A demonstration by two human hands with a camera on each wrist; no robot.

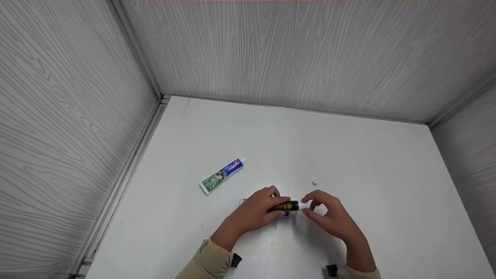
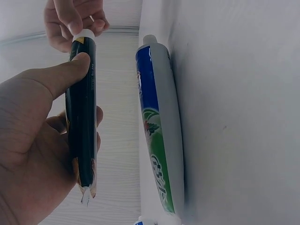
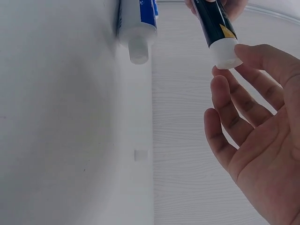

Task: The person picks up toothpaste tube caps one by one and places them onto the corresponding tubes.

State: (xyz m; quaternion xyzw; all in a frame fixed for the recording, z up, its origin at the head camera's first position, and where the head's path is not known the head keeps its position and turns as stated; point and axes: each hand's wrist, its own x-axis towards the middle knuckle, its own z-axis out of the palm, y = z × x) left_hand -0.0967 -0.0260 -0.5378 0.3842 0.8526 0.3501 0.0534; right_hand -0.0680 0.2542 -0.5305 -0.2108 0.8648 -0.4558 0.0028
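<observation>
Curled round the black tube (image 1: 285, 206), my left hand (image 1: 254, 209) holds it level above the table (image 1: 387, 174), while my right hand (image 1: 329, 213) pinches lightly at the white cap (image 2: 84, 33) with the thumb and fingertips, its other fingers spread loose. So the tube is picked up and brought to both hands, and the cap sits on its end. Whether I am tightening or loosening it, I cannot tell; either way, I judge the work to be partway, with the cap to finish and the tube to set down.

Beneath my hands lies a blue-and-green tube (image 2: 157, 126), mostly hidden from above, resting on the table and held by neither hand. Farther off to the left, a similar toothpaste tube (image 1: 223, 176) lies slantwise, also untouched. Beyond my right fingers sits a small white piece (image 1: 315, 182), perhaps a loose cap; if so, fitting it probably remains to be done. Grey wood-grained walls (image 1: 290, 50) stand behind everything.
</observation>
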